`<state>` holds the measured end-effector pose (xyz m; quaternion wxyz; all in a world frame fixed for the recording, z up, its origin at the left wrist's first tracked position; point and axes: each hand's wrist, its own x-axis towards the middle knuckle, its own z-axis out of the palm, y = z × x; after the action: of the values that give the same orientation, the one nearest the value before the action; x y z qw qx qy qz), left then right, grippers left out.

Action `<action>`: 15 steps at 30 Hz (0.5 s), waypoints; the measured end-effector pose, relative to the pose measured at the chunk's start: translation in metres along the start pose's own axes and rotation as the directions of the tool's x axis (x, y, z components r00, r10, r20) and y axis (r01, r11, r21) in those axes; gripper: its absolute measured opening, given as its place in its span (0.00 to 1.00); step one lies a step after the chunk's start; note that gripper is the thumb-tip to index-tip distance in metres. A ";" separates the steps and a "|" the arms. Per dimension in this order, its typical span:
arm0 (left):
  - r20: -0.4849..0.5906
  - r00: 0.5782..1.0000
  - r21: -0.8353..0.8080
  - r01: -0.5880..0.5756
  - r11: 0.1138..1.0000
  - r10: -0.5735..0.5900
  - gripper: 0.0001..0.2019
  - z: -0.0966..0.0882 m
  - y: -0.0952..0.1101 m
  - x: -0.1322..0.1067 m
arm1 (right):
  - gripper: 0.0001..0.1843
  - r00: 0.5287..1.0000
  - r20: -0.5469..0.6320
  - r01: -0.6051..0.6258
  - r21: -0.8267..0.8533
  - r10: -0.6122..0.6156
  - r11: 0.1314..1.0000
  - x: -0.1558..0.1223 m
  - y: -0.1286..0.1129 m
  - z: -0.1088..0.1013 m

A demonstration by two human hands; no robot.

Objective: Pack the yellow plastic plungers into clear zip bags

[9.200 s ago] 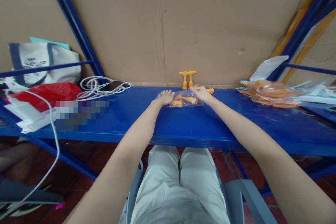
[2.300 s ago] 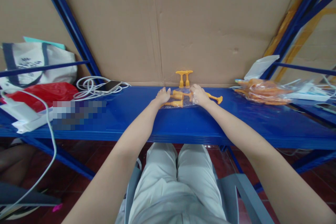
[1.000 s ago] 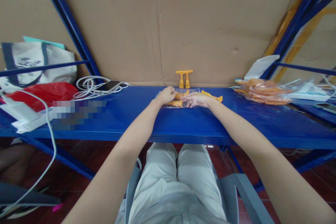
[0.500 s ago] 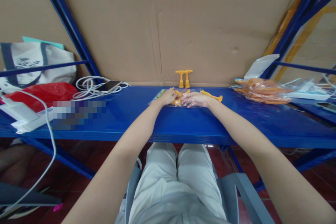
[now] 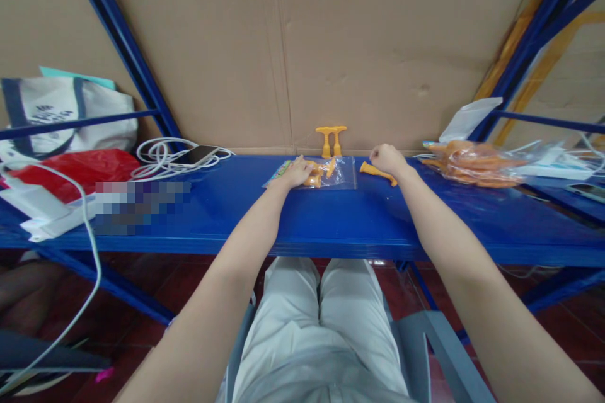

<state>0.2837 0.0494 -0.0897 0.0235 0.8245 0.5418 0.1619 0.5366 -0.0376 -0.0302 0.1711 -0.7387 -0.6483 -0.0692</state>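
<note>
A clear plastic bag (image 5: 341,173) lies flat on the blue shelf (image 5: 331,220) with orange plastic pieces (image 5: 320,171) inside its left part. My left hand (image 5: 299,172) rests on the bag's left end, fingers curled over it. My right hand (image 5: 386,156) is off the bag, to the right, with its fingers curled by a loose orange piece (image 5: 377,172) lying on the shelf. Two orange T-shaped pieces (image 5: 331,140) stand upright against the cardboard just behind the bag.
A cardboard wall (image 5: 331,44) backs the shelf. A phone (image 5: 197,154) and coiled white cable (image 5: 163,160) lie at the left, beside a red bag (image 5: 80,170) and a white tote (image 5: 61,113). Bags of orange parts (image 5: 472,164) sit at the right.
My right hand has left the bag and moved right to the loose orange piece. The bag now lies flatter, its right part uncovered. My left hand stays on its left end.
</note>
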 end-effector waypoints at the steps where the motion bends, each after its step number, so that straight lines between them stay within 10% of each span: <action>1: -0.001 1.000 0.011 0.021 1.000 -0.021 0.25 -0.002 -0.003 -0.001 | 0.17 1.000 0.009 -0.016 -0.030 0.016 0.999 0.003 0.008 -0.001; 8: -0.027 0.989 0.073 0.147 0.986 -0.145 0.24 -0.017 -0.006 -0.016 | 0.12 0.941 0.335 0.025 -0.229 0.054 0.973 0.010 0.035 0.008; 15: -0.014 0.962 0.042 0.272 0.961 -0.272 0.27 -0.026 0.009 -0.027 | 0.13 0.987 0.162 0.041 -0.115 -0.022 0.993 0.007 0.027 0.001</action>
<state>0.2744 0.0181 -0.0698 0.0254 0.7419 0.6534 0.1484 0.5645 -0.0332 -0.0328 0.0734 -0.7404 -0.6662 -0.0504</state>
